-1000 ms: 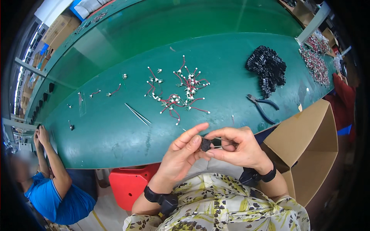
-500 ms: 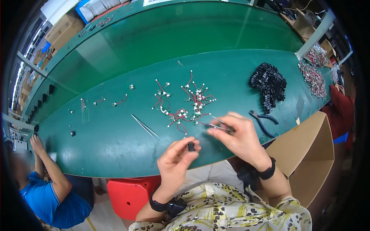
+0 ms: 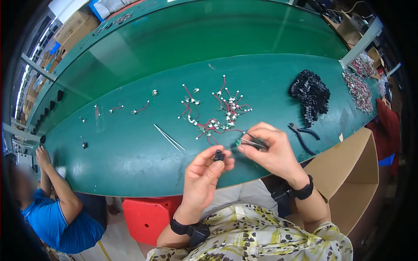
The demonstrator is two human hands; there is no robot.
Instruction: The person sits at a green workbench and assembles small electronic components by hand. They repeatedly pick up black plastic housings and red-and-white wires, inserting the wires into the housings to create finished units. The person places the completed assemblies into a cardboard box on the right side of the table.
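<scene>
Two tweezers [image 3: 169, 137], one cutter [image 3: 299, 130]

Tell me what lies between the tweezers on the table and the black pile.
In the head view, white connectors with red wires lie scattered between the loose tweezers and the black pile.

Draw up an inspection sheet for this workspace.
Surface: green tabletop, small parts scattered across it.
Job's things: small black part; held tweezers, a small green piece near their tips; pile of black parts.
Clutter: loose tweezers; pliers.
Grips: left grip pinches the black part; right grip holds tweezers.
Cables: red-wired connectors, clustered mid-table.
Surroundings: open cardboard box right; red stool; co-worker in blue, left.
</scene>
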